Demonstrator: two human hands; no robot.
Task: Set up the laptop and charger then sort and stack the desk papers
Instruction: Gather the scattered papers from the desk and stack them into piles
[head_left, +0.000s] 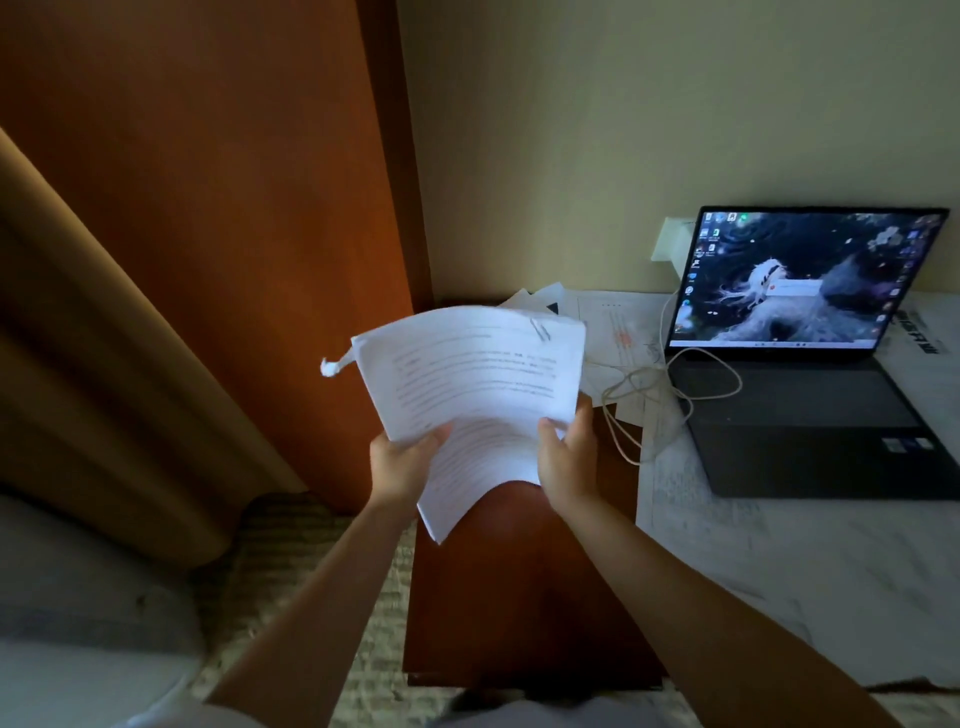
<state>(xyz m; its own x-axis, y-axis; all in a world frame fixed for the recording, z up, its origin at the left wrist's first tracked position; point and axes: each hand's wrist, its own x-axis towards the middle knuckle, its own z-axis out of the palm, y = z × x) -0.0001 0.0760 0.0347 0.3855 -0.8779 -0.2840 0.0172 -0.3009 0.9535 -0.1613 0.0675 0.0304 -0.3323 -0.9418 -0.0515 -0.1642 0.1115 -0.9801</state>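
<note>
A stack of printed white papers is held in the air over the desk's left end, its lower edge curling down. My left hand grips its lower left edge and my right hand grips its lower right edge. A paper clip sits near the stack's top right corner. The open laptop stands at the right on the desk with its screen lit. A white charger cable loops from the laptop's left side up to the wall socket. More loose papers lie behind the stack.
The brown wooden desk is partly covered on the right by large printed sheets. A wooden door or panel and a tan curtain fill the left. Patterned carpet lies below.
</note>
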